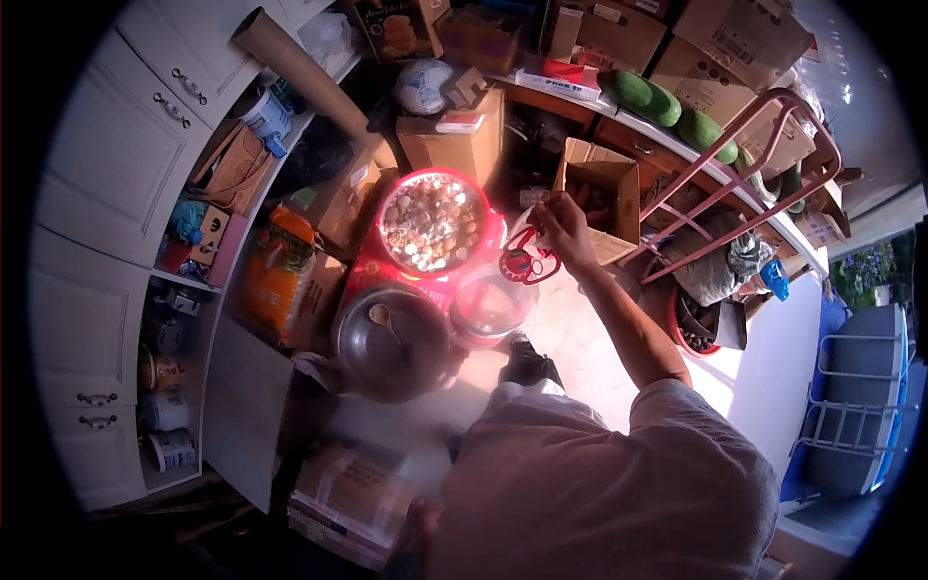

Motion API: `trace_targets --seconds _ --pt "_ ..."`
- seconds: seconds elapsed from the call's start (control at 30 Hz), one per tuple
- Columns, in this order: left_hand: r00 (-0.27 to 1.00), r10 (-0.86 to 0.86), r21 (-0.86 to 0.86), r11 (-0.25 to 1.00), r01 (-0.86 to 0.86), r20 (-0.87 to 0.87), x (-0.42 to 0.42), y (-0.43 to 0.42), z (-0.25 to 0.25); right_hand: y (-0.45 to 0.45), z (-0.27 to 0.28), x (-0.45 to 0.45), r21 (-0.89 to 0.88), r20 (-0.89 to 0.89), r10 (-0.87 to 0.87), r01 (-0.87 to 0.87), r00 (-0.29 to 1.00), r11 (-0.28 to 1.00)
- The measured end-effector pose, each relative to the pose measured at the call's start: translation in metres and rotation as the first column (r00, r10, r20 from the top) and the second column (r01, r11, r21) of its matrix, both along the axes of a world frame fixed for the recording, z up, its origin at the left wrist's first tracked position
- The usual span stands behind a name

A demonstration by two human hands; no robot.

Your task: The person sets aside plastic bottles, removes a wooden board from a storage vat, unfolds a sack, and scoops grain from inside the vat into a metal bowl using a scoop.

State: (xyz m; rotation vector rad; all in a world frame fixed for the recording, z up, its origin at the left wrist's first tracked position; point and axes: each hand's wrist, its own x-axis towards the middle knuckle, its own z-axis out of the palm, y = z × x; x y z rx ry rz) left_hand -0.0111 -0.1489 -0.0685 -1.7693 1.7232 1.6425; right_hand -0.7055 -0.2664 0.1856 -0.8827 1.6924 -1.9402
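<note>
My right hand (568,230) is raised with its fingers closed on a red looped item (528,263), which hangs below the fingertips. Just below and to the left of it is a clear round container (488,302). A red-rimmed basin (386,220) filled with pale round pieces (430,227) sits further left. Nearer my body, a large metal pan (367,353) has a wooden spoon (382,317) in it. My left hand (422,522) is low in the view beside my shirt, dark and blurred, and its fingers cannot be made out.
White cabinets and a shelf (208,290) line the left side. An orange bag (280,271) and cardboard boxes (449,140) stand behind the pan. An open box (628,184), a pink metal frame (749,121) and green gourds (646,100) are at the right. A carton (348,488) lies low.
</note>
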Motion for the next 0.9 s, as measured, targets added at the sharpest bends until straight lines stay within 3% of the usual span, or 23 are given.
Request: trace_targets --seconds 0.1,0.13,0.2,0.23,0.27,0.3,0.33,0.4,0.43,0.5,0.53,0.57,0.6,0.63,0.67,0.73,0.8,0.9 --pt "0.991 0.085 -0.056 0.994 -0.091 -0.108 -0.092 -0.025 0.014 -0.018 -0.014 -0.070 0.087 -0.036 0.093 -0.090 0.995 0.992" --pt "0.983 0.099 -0.093 0.989 -0.114 -0.153 -0.120 -0.035 0.015 -0.023 -0.026 -0.094 0.113 -0.120 0.113 -0.099 0.986 0.989" --pt "0.931 -0.283 -0.509 0.850 0.134 -0.228 -0.143 -0.048 -0.040 -0.035 -0.029 -0.129 0.159 -0.262 0.146 -0.106 0.954 0.982" --pt "0.945 0.073 -0.181 0.974 -0.137 -0.320 -0.171 -0.056 -0.024 -0.042 -0.029 -0.146 0.169 -0.238 0.148 -0.109 0.960 0.980" --pt "0.856 0.431 0.173 0.902 -0.397 -0.286 -0.206 -0.069 0.002 -0.052 -0.037 -0.166 0.192 -0.296 0.135 -0.079 0.946 0.978" --pt "0.795 0.423 0.162 0.905 -0.393 -0.434 -0.214 -0.073 0.000 -0.063 -0.041 -0.187 0.210 -0.367 0.167 -0.093 0.915 0.973" --pt "0.763 0.531 0.230 0.847 -0.479 -0.368 -0.226 -0.084 0.005 -0.074 -0.047 -0.210 0.227 -0.434 0.196 -0.104 0.880 0.968" --pt "0.685 0.538 0.233 0.839 -0.492 -0.492 -0.239 -0.091 0.008 -0.097 -0.067 -0.247 0.258 -0.570 0.208 -0.067 0.795 0.964" --pt "0.726 0.528 0.191 0.845 -0.499 -0.441 -0.248 -0.086 0.012 -0.108 -0.076 -0.265 0.268 -0.633 0.211 -0.045 0.745 0.962" --pt "0.791 0.512 0.101 0.854 -0.510 -0.335 -0.268 -0.078 0.040 -0.130 -0.096 -0.289 0.283 -0.821 0.219 0.043 0.527 0.958" --pt "0.818 0.505 0.056 0.858 -0.510 -0.275 -0.276 -0.076 0.048 -0.142 -0.110 -0.289 0.345 -0.384 0.129 0.013 0.914 0.938" --pt "0.882 0.401 -0.031 0.906 -0.421 -0.247 -0.275 -0.067 0.051 -0.148 -0.132 -0.296 0.391 -0.426 0.150 0.032 0.892 0.920" --pt "0.847 0.514 0.026 0.856 -0.516 -0.136 -0.281 -0.058 0.062 -0.150 -0.160 -0.306 0.436 -0.467 0.172 0.057 0.867 0.898" --pt "0.908 0.401 -0.061 0.910 -0.410 -0.120 -0.288 -0.049 0.078 -0.149 -0.188 -0.314 0.530 -0.435 0.188 0.082 0.880 0.844" --pt "0.939 0.330 -0.113 0.934 -0.339 -0.092 -0.289 -0.036 0.084 -0.146 -0.209 -0.317 0.609 -0.480 0.163 0.194 0.862 0.769" --pt "0.967 0.255 -0.155 0.955 -0.255 -0.018 -0.271 0.001 0.080 -0.131 -0.217 -0.306 0.761 -0.391 0.108 0.255 0.914 0.597" --pt "0.966 0.256 -0.135 0.959 -0.248 0.046 -0.247 0.039 0.064 -0.118 -0.244 -0.298 0.786 -0.336 0.096 0.223 0.937 0.576" --pt "0.953 0.284 -0.098 0.957 -0.275 0.101 -0.234 0.077 0.051 -0.093 -0.286 -0.283 0.850 -0.302 0.301 0.112 0.905 0.515"
